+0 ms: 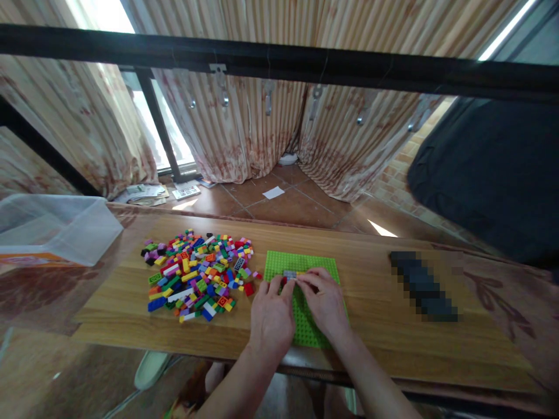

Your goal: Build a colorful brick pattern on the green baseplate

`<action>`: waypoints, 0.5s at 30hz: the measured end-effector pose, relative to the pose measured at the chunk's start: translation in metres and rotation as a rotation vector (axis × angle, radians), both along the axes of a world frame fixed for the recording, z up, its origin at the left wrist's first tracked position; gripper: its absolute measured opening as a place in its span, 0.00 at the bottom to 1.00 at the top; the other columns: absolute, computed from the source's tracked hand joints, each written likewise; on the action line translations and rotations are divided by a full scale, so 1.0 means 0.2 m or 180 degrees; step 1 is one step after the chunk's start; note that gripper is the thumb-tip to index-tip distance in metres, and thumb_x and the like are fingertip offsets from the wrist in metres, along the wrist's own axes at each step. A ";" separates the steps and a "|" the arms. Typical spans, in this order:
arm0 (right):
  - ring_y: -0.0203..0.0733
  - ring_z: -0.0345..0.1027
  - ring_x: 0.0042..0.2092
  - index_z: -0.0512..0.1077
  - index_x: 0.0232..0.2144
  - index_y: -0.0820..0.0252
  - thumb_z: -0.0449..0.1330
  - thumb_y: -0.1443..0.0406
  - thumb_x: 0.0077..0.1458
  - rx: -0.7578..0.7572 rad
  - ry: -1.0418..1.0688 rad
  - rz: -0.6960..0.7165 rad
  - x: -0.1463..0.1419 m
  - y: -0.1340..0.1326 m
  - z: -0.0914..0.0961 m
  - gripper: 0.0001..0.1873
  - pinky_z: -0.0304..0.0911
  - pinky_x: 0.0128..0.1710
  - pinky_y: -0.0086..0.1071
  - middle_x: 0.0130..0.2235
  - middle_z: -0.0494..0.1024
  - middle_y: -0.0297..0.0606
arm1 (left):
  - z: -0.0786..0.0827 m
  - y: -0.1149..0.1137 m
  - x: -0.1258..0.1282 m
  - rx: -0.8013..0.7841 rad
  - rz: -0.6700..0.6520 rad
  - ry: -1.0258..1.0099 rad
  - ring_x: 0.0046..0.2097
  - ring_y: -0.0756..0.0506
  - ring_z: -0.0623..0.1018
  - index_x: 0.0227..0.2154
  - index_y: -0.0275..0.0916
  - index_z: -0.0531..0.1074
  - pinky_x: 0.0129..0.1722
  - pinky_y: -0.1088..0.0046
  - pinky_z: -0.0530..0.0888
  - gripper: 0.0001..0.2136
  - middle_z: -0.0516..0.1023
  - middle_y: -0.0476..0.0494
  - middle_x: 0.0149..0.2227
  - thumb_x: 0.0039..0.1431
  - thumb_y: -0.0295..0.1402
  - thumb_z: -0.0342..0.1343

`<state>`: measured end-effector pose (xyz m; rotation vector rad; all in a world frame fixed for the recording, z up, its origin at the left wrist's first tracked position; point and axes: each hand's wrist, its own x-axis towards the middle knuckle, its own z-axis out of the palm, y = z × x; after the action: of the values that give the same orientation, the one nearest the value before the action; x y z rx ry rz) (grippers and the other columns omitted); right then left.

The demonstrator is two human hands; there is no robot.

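A green baseplate (305, 263) lies flat on the wooden table (384, 337). A short row of grey and other small bricks (290, 274) is fixed on the plate. My left hand (271, 316) rests at the plate's left edge with its fingertips curled against that row. My right hand (324, 299) lies over the plate's middle, its fingers bent and pressing down on the same row from the right. What the fingertips hold, if anything, is hidden. A heap of loose coloured bricks (198, 273) lies just left of the plate.
A clear plastic tub (55, 227) stands at the table's far left. A dark blurred-out object (423, 286) lies on the right part of the table. Curtains and a tiled floor are beyond the far edge. A black bar crosses the top of the view.
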<state>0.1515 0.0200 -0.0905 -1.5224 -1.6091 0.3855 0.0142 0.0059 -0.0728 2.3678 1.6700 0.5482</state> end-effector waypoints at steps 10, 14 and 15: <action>0.37 0.69 0.31 0.77 0.31 0.58 0.57 0.59 0.55 0.0244 0.0416 -0.0721 0.07 0.01 0.13 0.11 0.64 0.31 0.30 0.33 0.77 0.37 | 0.08 0.09 -0.14 0.0249 0.0753 -0.2437 0.42 0.45 0.77 0.42 0.39 0.74 0.42 0.70 0.73 0.11 0.79 0.42 0.41 0.63 0.33 0.48; 0.38 0.70 0.31 0.77 0.31 0.59 0.57 0.59 0.55 0.0209 0.0388 -0.0668 0.07 0.00 0.13 0.11 0.64 0.32 0.30 0.33 0.78 0.37 | 0.12 0.15 -0.23 0.0041 0.1352 -0.3555 0.35 0.47 0.77 0.38 0.38 0.77 0.34 0.73 0.73 0.12 0.80 0.44 0.36 0.59 0.37 0.52; 0.38 0.70 0.32 0.77 0.32 0.59 0.57 0.59 0.55 0.0193 0.0372 -0.0620 0.06 0.00 0.13 0.11 0.65 0.32 0.31 0.33 0.78 0.37 | 0.13 0.17 -0.25 0.0037 0.1517 -0.3826 0.33 0.48 0.76 0.37 0.37 0.77 0.32 0.74 0.72 0.12 0.80 0.44 0.35 0.58 0.38 0.53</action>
<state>0.1634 0.0201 -0.0647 -1.5649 -1.3571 0.3087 -0.0356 0.0392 -0.0463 1.0626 1.4852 1.6073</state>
